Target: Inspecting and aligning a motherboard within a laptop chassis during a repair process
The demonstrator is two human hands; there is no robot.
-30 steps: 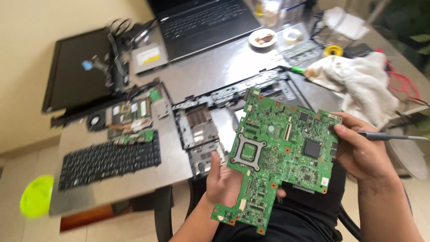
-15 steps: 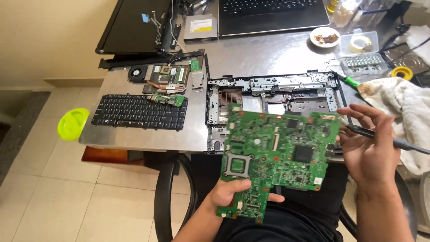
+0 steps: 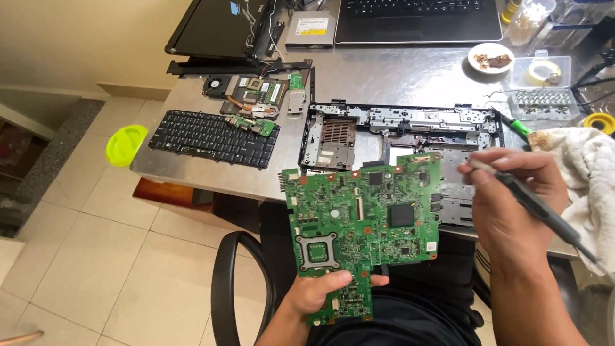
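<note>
Low at centre, above the lap: left hand (image 3: 315,293) palm-up under the narrow bottom end of the green circuit board (image 3: 365,224), forearm rising from the bottom edge, thumb laid flat across the board's face, remaining fingers curled beneath with one tip peeking out at the right edge. Clamped, then, between thumb and under-fingers. Board held face-up and slightly tilted, L-shaped, wide part uppermost and reaching over the near edge of the steel table (image 3: 410,77), narrow leg running down toward the body; long axis roughly near-to-far, leaning a little to the right at the top. Square socket frame on the lower left of the face, black chip to the right of centre.

At right: right hand (image 3: 512,198) hovering just beside the board's right edge, back of the hand to the camera, wrist and forearm dropping to the lower right. Fingers bunched together, pinching a slim dark screwdriver (image 3: 538,205) near its front; tip pointing up-left, handle trailing down-right past the wrist. Tip apart from the board, over the open laptop base (image 3: 397,128).

Behind on the table: detached black keyboard (image 3: 208,138) at left, small cooling assembly (image 3: 253,96) beyond it, white cloth (image 3: 586,173) at far right, small dish (image 3: 490,57) near the back.
</note>
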